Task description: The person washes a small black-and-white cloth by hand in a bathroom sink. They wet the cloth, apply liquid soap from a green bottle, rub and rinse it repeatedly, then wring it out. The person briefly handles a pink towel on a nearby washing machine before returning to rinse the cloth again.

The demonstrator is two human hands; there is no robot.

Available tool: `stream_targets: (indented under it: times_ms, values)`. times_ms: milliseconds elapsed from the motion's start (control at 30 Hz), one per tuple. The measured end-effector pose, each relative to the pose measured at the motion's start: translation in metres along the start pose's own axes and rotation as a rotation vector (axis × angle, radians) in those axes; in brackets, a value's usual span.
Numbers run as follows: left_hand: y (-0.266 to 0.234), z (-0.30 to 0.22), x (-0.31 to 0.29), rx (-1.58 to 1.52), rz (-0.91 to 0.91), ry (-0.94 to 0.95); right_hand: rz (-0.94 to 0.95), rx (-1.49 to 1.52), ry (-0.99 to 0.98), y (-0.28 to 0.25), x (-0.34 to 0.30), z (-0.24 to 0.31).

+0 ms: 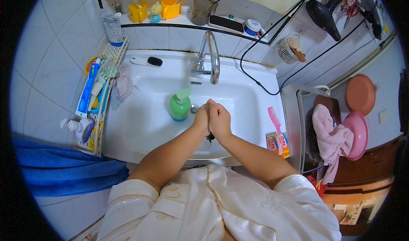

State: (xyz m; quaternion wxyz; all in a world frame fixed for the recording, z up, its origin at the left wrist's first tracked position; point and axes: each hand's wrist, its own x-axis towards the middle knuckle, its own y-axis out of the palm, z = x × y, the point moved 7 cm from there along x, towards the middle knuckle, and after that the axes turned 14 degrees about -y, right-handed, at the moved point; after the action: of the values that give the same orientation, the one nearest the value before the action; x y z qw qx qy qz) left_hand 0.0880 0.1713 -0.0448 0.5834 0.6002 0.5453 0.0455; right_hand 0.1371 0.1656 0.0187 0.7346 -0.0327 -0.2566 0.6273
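Over the white sink [162, 100], my left hand [201, 118] and my right hand [220, 118] are pressed together, fingers closed against each other. What lies between the palms, if anything, is hidden. A small dark thing [210, 136] shows below them between my wrists; its kind and whether a hand holds it I cannot make out. Just left of my hands stands a green pump bottle [180, 106] in the basin, apart from them. The chrome faucet [214, 62] rises beyond my hands, and the round drain [193, 110] shows beside my left fingers.
A brush [147, 61] lies on the sink's far left rim. On the right rim are a pink comb [274, 119] and a small box [277, 144]. A rack [100, 126] with bottles and tubes lines the left. Above, a shelf holds cups and a phone [226, 23]; a black cable [243, 72] hangs down.
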Motion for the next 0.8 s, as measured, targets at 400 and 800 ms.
stream_targets:
  times_ms: [400,800]
  values:
    - [0.015,0.011,-0.013,0.500,-0.190,-0.067,-0.134,0.178,0.274,-0.024,0.027,-0.054]
    - [0.009,0.007,-0.011,0.330,-0.018,-0.135,-0.177,0.222,0.282,-0.033,0.030,-0.065]
